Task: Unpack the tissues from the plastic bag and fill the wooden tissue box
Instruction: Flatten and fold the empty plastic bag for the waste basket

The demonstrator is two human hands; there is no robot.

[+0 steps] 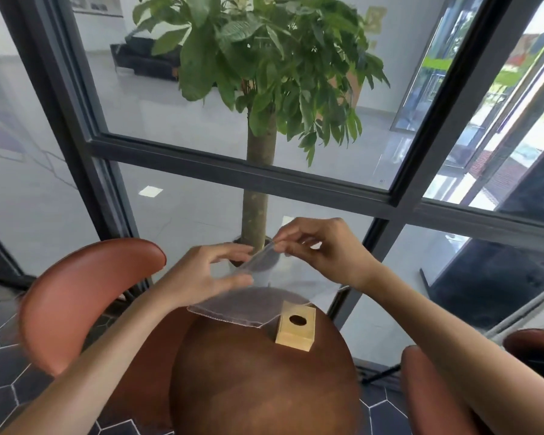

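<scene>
You hold the clear plastic bag (255,296) up above the far edge of the round wooden table (264,381). Your right hand (321,249) pinches the bag's top edge between thumb and fingertips; your left hand (208,271) has its fingers curled at the bag's left side, thumb and fingers closing on the film. The bag's lower seam hangs just above the tabletop, its right corner close beside the wooden tissue box (296,329). The bag looks see-through and flat; whether tissues are inside, you cannot tell. The box stands upright near the table's far right rim, round hole facing up, apart from both hands. The near half of the tabletop lies bare in front of you. A brown chair (85,296) crowds the table's left side, another chair (431,394) sits at the right, and the window frame (233,167) with the potted tree (261,183) behind it stands just beyond the table.
</scene>
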